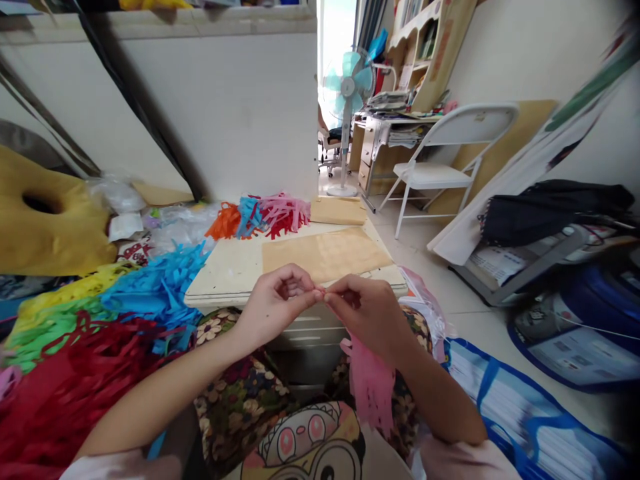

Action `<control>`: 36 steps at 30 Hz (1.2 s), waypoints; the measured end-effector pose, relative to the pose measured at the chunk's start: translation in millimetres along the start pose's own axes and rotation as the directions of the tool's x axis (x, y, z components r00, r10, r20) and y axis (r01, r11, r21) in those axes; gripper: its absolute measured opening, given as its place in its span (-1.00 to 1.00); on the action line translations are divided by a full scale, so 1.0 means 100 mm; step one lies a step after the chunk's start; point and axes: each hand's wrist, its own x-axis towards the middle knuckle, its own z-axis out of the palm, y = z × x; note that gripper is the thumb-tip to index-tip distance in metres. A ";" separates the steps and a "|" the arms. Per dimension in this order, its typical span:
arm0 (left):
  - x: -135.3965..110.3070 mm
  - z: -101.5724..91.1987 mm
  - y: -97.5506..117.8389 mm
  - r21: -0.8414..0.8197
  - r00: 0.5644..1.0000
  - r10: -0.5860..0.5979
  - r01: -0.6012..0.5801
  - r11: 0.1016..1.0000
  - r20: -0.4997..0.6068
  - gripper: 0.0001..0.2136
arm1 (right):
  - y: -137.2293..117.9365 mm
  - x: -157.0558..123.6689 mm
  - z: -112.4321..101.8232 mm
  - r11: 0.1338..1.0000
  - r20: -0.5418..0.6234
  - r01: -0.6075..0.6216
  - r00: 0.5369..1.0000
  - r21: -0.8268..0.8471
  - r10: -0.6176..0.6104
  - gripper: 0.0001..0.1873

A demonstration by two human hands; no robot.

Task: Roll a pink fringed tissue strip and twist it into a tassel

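We see a pink cut-paper piece (pixel 371 383) hanging over the lap, just in front of the near edge of the surface (pixel 230 270). Its top is pinched between both hands: the right hand (pixel 367 312) has its fingers closed on the paper's upper end, and the left hand (pixel 274 300) meets it thumb to fingertip, fingers closed on the same small spot. The fringed lower part of the paper dangles below the right wrist.

The surface is a low cream board with a sheet of brown paper (pixel 326 253) lying on its right half. At its far edge we find a small heap of orange, blue, pink and red cut-paper pieces (pixel 260 217), and a folded brown packet (pixel 339 211) sits at the far right corner. Off the left edge lies a big pile of blue, yellow, green and red paper fringes (pixel 90 313), with a yellow cushion (pixel 47 220) beyond it.

Farther back we see a white wall, a doorway with a standing fan (pixel 349 87), a cluttered desk (pixel 387 127) and a white folding chair (pixel 445 167) on the tiled floor.
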 end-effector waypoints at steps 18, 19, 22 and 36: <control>0.00 -0.05 -0.02 0.027 0.997 0.075 -0.075 0.997 -0.007 -0.83 | 0.08 -0.02 0.11 0.998 -0.020 -0.050 0.999 0.025 0.051 -0.94; 0.01 -0.04 -0.03 0.008 0.998 0.067 -0.067 0.998 -0.015 -0.84 | 0.09 -0.02 0.12 0.997 -0.023 -0.064 0.998 0.048 0.066 -0.94; 0.04 -0.06 -0.07 -0.117 1.000 -0.023 0.025 0.993 0.017 -0.86 | 0.10 -0.02 0.14 0.988 -0.045 -0.101 0.993 0.113 0.107 -0.93; 0.04 -0.02 -0.23 0.065 0.998 -0.023 0.027 0.997 -0.061 -0.95 | 0.20 -0.04 0.24 0.985 0.068 -0.137 0.989 0.107 0.131 -0.90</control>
